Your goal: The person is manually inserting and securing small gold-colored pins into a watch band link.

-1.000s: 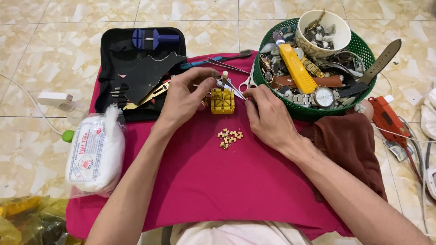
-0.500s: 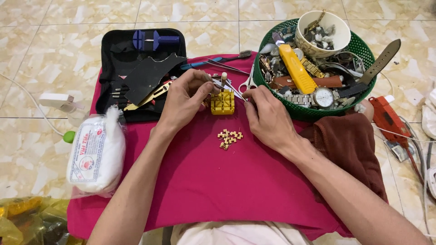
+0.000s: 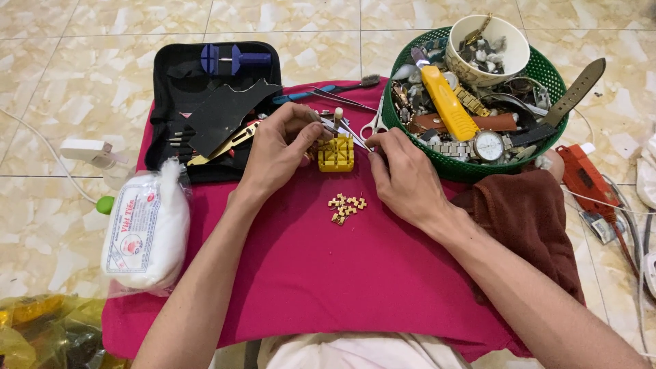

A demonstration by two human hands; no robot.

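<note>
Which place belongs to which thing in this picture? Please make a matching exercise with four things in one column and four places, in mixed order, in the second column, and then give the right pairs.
Things:
1. yellow block
2. loose gold links
3. wristwatch
4. bag of cotton wool

Places:
A. inside the green basket
B. between the left hand and the right hand, at the fingertips
C. at the left edge of the red cloth
D. on the cloth, just below the yellow block

Right pairs: 1-B, 2-D, 3-A, 4-C

matt magenta cloth; yellow plastic block; glossy tiles
</note>
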